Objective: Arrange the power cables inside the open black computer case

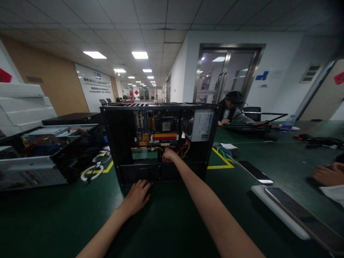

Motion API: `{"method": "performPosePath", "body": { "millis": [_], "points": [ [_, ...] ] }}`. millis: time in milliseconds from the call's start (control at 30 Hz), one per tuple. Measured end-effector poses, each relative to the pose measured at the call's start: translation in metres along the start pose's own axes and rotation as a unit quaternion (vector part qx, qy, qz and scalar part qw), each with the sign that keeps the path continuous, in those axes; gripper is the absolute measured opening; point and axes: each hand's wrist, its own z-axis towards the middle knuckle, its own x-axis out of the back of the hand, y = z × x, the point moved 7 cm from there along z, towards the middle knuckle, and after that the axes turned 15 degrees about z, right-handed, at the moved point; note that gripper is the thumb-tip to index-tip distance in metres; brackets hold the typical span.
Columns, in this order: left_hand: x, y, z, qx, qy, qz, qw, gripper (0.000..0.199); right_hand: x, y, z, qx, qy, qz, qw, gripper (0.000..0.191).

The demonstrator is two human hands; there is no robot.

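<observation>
the black computer case (141, 173) stands upright mid-frame, its near side open. inside, the circuit board (166, 126) and, at upper right, the power supply (202, 125) already look in place; the bundled cables (185, 149) still look untidy, and whether each is connected cannot be told. below the board, the right hand (168, 154) has its fingers curled in, their grip unclear. the left hand (137, 196), fingers loosely spread, lies on the green table (166, 222) at lower centre.

Right arm stretched forward, hand (168, 154) curled; left hand (138, 195) (palm down) lies low.
</observation>
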Motion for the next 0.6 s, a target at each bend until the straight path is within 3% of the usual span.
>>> {"method": "performPosePath", "body": {
  "millis": [133, 267, 600],
  "points": [
    [-0.001, -0.001, 0.000, 0.000, 0.001, -0.005, 1.000, 0.040, 0.009, 0.005, -0.007, -0.050, 0.035, 0.167, 0.984, 0.008],
    [0.000, -0.001, -0.001, -0.001, 0.003, -0.009, 1.000, 0.040, 0.017, 0.009, -0.013, -0.080, 0.057, 0.315, 0.944, 0.003],
    [0.006, 0.001, -0.001, -0.006, 0.004, -0.011, 1.000, 0.039, 0.017, 0.025, -0.009, -0.152, 0.018, 0.495, 0.855, 0.015]
  ]
}}
